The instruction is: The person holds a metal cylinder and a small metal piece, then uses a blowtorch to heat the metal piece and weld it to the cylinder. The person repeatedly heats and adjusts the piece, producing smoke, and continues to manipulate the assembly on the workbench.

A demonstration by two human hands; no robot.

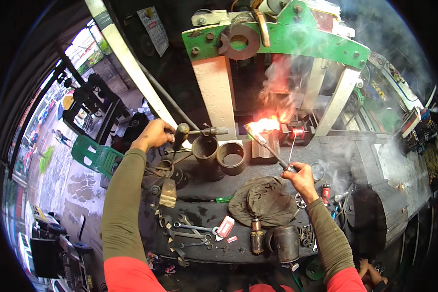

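Observation:
My left hand is closed around a dark handle beside an upright rounded tool head and a horizontal metal bar, above two dark metal cylinders. My right hand grips a long metal torch-like rod angled up to a bright flame. The flame sits over a metal block beside a dark fixture with a glowing red part; smoke rises from it. A green-and-cream press frame stands behind. What exactly my left fingers hold is partly hidden.
The dark workbench holds wrenches, a crumpled cloth, a spray can-like cylinder and a metal mug-like pot. A green plastic chair stands left. Another person's bare limbs show at lower right.

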